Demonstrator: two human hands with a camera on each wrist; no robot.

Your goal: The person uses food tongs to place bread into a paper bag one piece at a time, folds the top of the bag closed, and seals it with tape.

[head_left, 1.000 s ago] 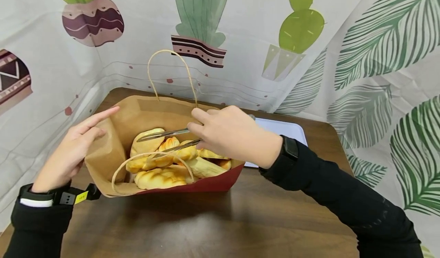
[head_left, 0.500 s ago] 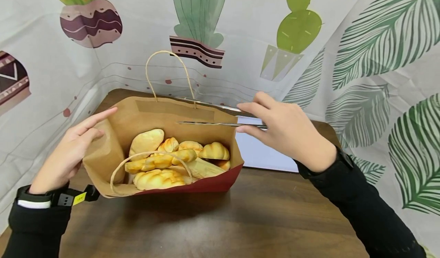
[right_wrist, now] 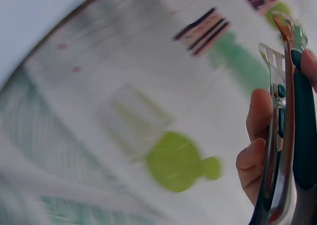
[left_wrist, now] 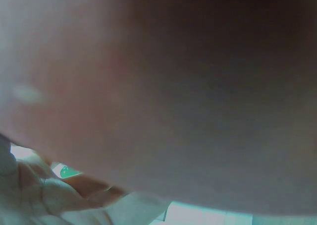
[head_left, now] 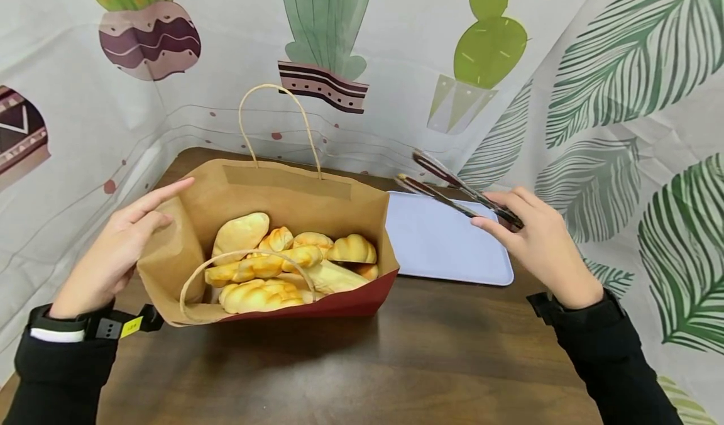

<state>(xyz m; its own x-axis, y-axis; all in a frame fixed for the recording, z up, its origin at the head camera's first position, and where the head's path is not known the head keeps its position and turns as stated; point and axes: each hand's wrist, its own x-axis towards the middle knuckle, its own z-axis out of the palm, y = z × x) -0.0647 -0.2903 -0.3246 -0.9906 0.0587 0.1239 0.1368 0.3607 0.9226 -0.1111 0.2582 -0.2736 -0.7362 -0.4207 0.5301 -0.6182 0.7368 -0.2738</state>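
Observation:
My left hand (head_left: pixel 121 239) rests at the left side of the brown paper bag (head_left: pixel 283 189), index finger straight and thumb over the bag's rim. Its lower fingers are partly hidden, and the left wrist view is mostly a close blur of skin. Several bread pieces, among them a braided loaf (head_left: pixel 260 296) and a roll (head_left: pixel 353 249), lie inside the bag. To the right, above the tray, my right hand (head_left: pixel 543 239) holds metal tongs (head_left: pixel 452 183) between thumb and fingers. The tongs' arms are apart with nothing between their tips. In the right wrist view the tongs (right_wrist: pixel 285 131) show slotted ends.
A pale blue tray (head_left: pixel 452 249) lies right of the bag with nothing on it. The bag's rope handles (head_left: pixel 302 114) stand up at back and front. Wooden table (head_left: pixel 441 349) stretches in front. A printed cloth (head_left: pixel 396 48) hangs behind.
My right hand has drawn the tongs out of the bag and moved right, over the tray's right edge. The bread has stayed in the bag. My left hand has hardly moved.

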